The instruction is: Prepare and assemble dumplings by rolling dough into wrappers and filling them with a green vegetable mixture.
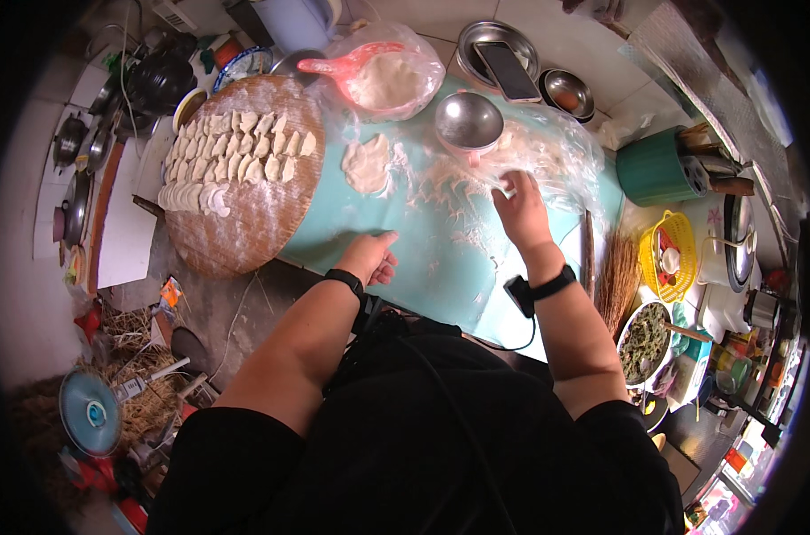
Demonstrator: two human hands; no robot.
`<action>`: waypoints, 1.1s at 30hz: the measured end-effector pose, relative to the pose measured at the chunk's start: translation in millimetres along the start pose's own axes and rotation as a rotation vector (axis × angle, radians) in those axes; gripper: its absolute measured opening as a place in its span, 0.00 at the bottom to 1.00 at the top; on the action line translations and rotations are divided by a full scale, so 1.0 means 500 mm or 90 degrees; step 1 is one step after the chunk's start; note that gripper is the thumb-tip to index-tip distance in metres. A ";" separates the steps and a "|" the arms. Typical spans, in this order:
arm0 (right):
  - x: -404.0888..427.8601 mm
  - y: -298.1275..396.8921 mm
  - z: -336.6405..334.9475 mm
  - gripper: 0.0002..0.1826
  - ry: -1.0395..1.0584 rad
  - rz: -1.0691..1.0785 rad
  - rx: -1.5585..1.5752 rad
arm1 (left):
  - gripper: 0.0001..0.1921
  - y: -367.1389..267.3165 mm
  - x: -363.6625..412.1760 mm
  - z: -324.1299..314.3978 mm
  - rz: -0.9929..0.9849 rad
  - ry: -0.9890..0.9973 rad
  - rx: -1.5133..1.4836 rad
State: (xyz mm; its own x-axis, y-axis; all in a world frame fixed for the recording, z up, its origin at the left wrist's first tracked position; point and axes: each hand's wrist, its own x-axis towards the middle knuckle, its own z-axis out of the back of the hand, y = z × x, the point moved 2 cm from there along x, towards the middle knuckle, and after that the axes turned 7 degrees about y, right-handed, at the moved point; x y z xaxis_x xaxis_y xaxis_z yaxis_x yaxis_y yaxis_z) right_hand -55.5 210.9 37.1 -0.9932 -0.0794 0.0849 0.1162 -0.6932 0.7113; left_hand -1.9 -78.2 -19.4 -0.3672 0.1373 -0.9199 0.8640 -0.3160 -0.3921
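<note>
My left hand (373, 257) hovers by the front edge of the teal work surface (412, 267), fingers loosely curled, with nothing visible in it. Farther right, my right hand (524, 206) reaches to the near edge of a clear plastic sheet or bag (552, 150). Its fingertips meet the plastic, but whether they pinch it is unclear. Pale pieces of dough show dimly under the plastic. A steel-lined bowl with a pink handle (470, 122) stands just beyond that hand. A flattened piece of dough (367, 164) lies left of centre, beside scattered flour (448, 180).
On the left, a round floured woven tray (244, 234) carries rows of dumplings (238, 150). At the back are a red colander of flour (385, 80) in plastic and a phone (509, 70) across metal bowls. A green bucket (652, 167) and yellow basket (669, 257) stand right.
</note>
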 end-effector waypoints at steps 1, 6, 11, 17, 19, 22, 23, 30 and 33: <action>-0.026 -0.017 0.002 0.13 -0.002 -0.023 -0.001 | 0.27 0.000 0.001 0.000 0.006 -0.001 0.001; -0.148 -0.080 0.006 0.23 0.036 -0.057 -0.141 | 0.27 -0.007 -0.008 -0.004 0.012 -0.019 0.023; -0.182 -0.073 -0.027 0.41 0.137 -0.117 -0.218 | 0.27 -0.003 -0.003 -0.005 0.006 -0.017 0.018; -0.174 -0.041 -0.081 0.40 0.216 -0.092 -0.250 | 0.29 -0.006 -0.001 -0.009 0.010 -0.016 0.021; -0.176 -0.020 -0.087 0.38 0.246 -0.103 -0.244 | 0.28 -0.004 0.000 -0.007 0.008 -0.016 0.019; -0.187 -0.016 -0.094 0.37 0.274 -0.063 -0.229 | 0.27 -0.002 0.002 -0.004 0.007 -0.015 0.016; -0.190 -0.018 -0.093 0.37 0.275 -0.062 -0.230 | 0.27 -0.002 0.003 -0.004 0.008 -0.014 0.015; -0.191 -0.060 -0.063 0.44 0.179 -0.139 -0.241 | 0.27 -0.001 0.000 -0.003 -0.013 -0.008 0.013; -0.183 -0.069 -0.063 0.46 0.169 -0.135 -0.242 | 0.27 -0.004 -0.001 -0.006 0.001 -0.014 0.019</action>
State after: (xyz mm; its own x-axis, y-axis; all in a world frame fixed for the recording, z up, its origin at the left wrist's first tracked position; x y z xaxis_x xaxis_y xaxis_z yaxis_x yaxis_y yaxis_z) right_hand 31.5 219.3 -17.2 -0.9669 -0.0542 -0.2493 -0.0478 -0.9213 0.3859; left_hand -2.5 -74.9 -18.0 -0.3737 0.1166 -0.9202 0.8536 -0.3448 -0.3904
